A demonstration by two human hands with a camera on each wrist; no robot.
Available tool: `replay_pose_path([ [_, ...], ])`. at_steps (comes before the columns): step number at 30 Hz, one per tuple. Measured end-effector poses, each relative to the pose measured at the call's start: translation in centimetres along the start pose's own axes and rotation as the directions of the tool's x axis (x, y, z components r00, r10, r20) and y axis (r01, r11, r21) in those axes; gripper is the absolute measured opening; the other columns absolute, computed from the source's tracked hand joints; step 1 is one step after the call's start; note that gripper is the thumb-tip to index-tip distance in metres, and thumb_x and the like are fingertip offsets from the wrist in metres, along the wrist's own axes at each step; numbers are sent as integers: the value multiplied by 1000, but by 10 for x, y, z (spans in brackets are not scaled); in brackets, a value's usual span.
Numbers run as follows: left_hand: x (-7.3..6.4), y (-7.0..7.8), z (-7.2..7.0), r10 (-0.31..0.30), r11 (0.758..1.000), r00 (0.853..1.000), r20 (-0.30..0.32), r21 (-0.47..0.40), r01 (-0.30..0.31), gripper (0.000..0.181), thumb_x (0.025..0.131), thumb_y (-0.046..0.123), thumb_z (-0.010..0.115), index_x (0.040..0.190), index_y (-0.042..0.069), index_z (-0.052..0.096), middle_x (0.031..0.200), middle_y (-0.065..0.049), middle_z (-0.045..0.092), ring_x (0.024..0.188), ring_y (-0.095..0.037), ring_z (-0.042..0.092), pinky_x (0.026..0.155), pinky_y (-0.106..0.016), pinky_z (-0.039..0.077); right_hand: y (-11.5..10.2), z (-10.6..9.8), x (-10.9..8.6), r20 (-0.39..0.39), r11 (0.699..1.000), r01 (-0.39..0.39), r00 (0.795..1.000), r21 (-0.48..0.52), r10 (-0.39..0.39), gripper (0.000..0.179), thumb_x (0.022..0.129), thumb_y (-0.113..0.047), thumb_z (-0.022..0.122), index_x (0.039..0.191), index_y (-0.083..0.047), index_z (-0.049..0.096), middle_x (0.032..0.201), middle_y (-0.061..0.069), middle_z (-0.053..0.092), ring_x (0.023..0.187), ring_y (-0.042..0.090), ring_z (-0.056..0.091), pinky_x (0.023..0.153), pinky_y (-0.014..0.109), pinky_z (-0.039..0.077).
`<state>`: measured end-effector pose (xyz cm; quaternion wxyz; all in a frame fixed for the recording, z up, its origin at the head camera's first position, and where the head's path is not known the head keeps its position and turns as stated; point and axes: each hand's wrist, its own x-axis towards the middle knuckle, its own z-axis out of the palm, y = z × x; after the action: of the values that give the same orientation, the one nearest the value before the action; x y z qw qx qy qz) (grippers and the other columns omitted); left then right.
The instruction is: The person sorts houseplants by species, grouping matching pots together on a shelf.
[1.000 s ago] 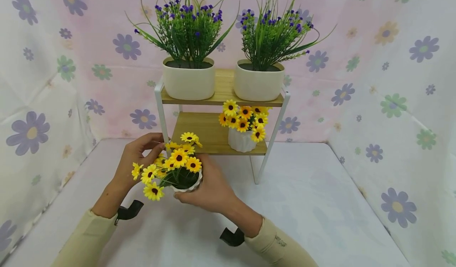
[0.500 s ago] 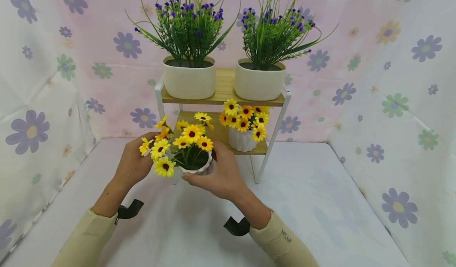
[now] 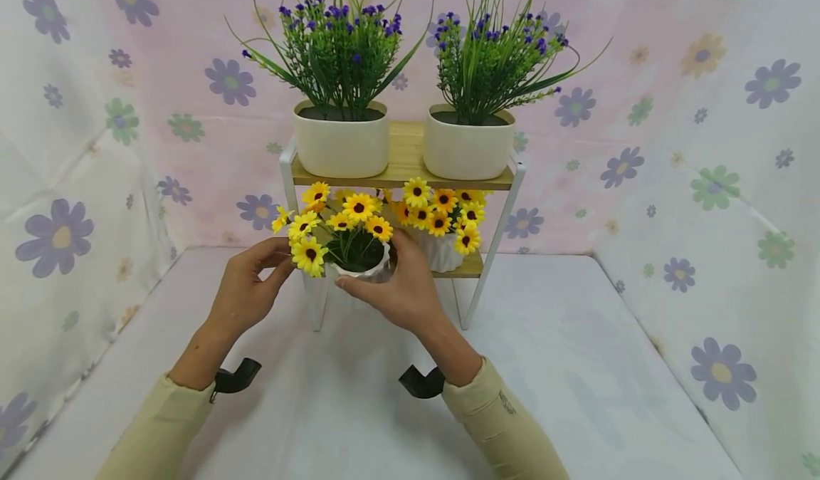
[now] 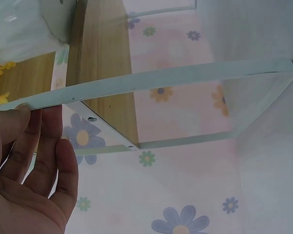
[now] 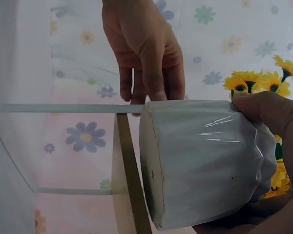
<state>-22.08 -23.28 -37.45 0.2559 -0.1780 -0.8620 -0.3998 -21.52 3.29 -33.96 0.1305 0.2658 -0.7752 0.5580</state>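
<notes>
My right hand [image 3: 403, 288] grips a white ribbed flowerpot [image 5: 200, 165] with yellow artificial sunflowers [image 3: 360, 207], thumb on the near side near the rim. In the right wrist view the pot's base is right beside the wooden lower shelf [image 5: 129, 170]. In the head view the pot overlaps that shelf's left front. My left hand [image 3: 246, 288] pinches the white metal leg [image 4: 161, 78] of the two-tier stand between thumb and fingers, as the left wrist view shows. On the lower shelf's right side stands a second white pot [image 3: 442, 251] of sunflowers.
Two cream oval planters, the left planter [image 3: 342, 142] and the right planter [image 3: 468, 144], hold grassy purple-flowered plants on the upper shelf [image 3: 405, 154]. The stand is on a white-covered table [image 3: 551, 366]. Flower-printed cloth [image 3: 640, 110] encloses the back and sides.
My right hand has carried the flowerpot up and forward, from before the stand to the lower shelf's left side. The left hand has stayed at the stand's left leg.
</notes>
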Motion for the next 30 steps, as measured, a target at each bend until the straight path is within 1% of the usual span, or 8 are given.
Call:
replay_pose_path([
  [4, 0, 1, 0, 16, 1000, 1000, -7, 2, -16, 25, 105, 8, 66, 130, 9, 72, 121, -7, 76, 103, -15, 73, 90, -8, 46, 4, 3, 8, -27, 999, -20, 999, -24, 20, 80, 80, -28, 97, 148, -17, 56, 143, -7, 57, 131, 12, 54, 112, 42, 49],
  [11, 1, 1, 1, 9, 1000, 1000, -2, -8, -10, 23, 106, 6, 65, 127, 6, 72, 120, -12, 76, 103, -32, 75, 90, -7, 44, 10, 10, 20, -75, 998, -37, 997, -42, 34, 81, 80, -32, 96, 148, -15, 56, 145, -4, 58, 137, 15, 50, 120, 45, 40],
  [17, 1, 0, 1, 4, 1000, 1000, 3, -22, -4, 25, 106, 7, 64, 130, 4, 71, 122, -12, 76, 105, -33, 75, 90, -5, 44, 14, 16, 27, -100, 999, -34, 994, -17, 32, 83, 81, -32, 96, 151, -18, 53, 150, -8, 52, 143, 11, 41, 125, 43, 30],
  [21, 1, 0, 2, 16, 999, 1000, -3, -28, -16, 25, 106, 6, 64, 130, 5, 71, 122, -13, 76, 104, -31, 75, 90, -6, 45, 17, 19, 32, -124, 1000, -6, 992, -13, 5, 87, 80, -32, 96, 153, -22, 52, 152, -11, 49, 145, 8, 38, 125, 41, 29],
  [23, 2, -1, 2, 22, 999, 1000, -6, -29, -22, 25, 106, 6, 65, 129, 4, 72, 121, -13, 76, 103, -26, 75, 90, -6, 45, 18, 20, 35, -135, 1000, 19, 991, -8, -20, 87, 79, -31, 97, 153, -22, 51, 152, -11, 49, 145, 7, 38, 125, 41, 29],
  [25, 2, -1, 2, 27, 999, 1000, -9, -32, -28, 25, 105, 5, 65, 129, 5, 72, 121, -12, 76, 102, -14, 74, 90, -6, 46, 21, 21, 37, -145, 999, 36, 989, 2, -35, 87, 79, -29, 97, 152, -21, 52, 150, -11, 50, 143, 7, 40, 124, 40, 30],
  [28, 2, -2, 2, 29, 999, 1000, -11, -38, -30, 24, 105, 6, 65, 129, 5, 72, 120, -11, 76, 101, 4, 68, 90, -7, 47, 23, 23, 38, -156, 998, 65, 986, 17, -62, 87, 78, -27, 98, 151, -20, 51, 149, -10, 51, 141, 7, 43, 123, 39, 32],
  [30, 1, -2, 2, 28, 999, 1000, -12, -40, -29, 25, 105, 5, 65, 129, 5, 72, 120, -12, 76, 101, 12, 64, 90, -7, 47, 24, 24, 39, -160, 997, 79, 984, 24, -74, 87, 78, -26, 98, 151, -20, 51, 148, -10, 52, 141, 7, 45, 123, 38, 34],
])
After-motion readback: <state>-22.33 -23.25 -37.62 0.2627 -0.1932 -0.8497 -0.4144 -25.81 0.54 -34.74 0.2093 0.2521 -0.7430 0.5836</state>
